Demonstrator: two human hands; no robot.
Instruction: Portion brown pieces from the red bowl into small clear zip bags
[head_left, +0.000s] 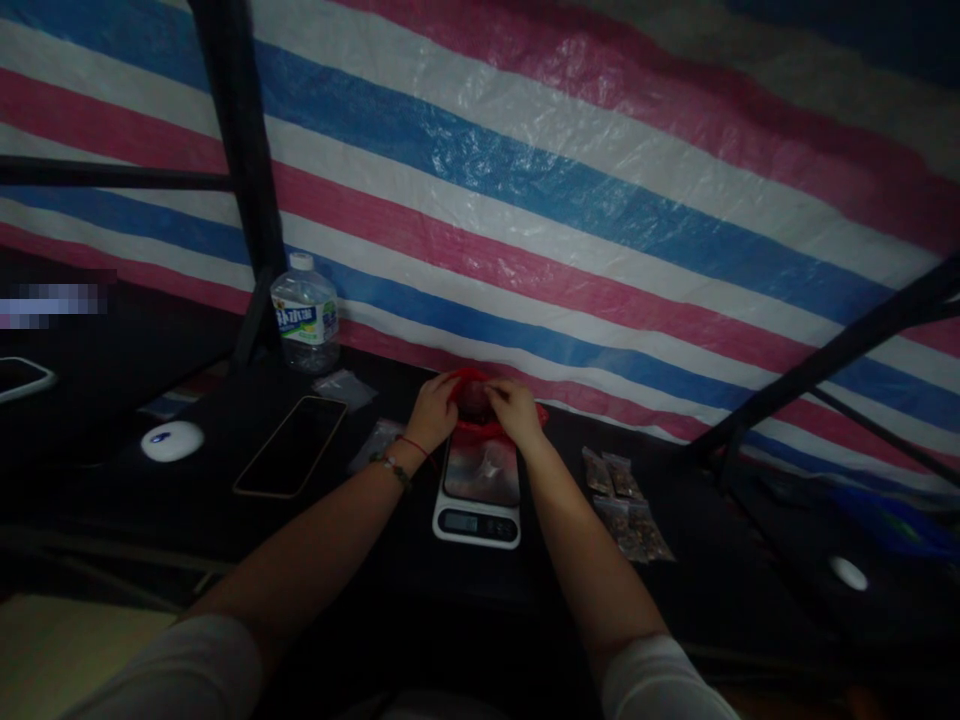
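A red plastic bag [469,432] stands with its mouth open just behind a white kitchen scale [480,530]. My left hand [435,410] is closed on the left side of its rim. On the other side, my right hand [516,408] has its fingers pinched at the bag's right edge, over the opening. Something dark lies inside the bag, too dim to make out. The scale has a shiny metal plate [484,470] and a small display whose digits I cannot read. Small filled zip bags [628,505] lie right of my right forearm.
A phone [292,447], a white computer mouse [172,441] and a clear labelled bottle [306,320] are on the left. Clear plastic bags [345,389] lie near the bottle. Dark frame posts [244,140] and a striped tarp [525,200] stand behind. Another white object [849,573] lies far right.
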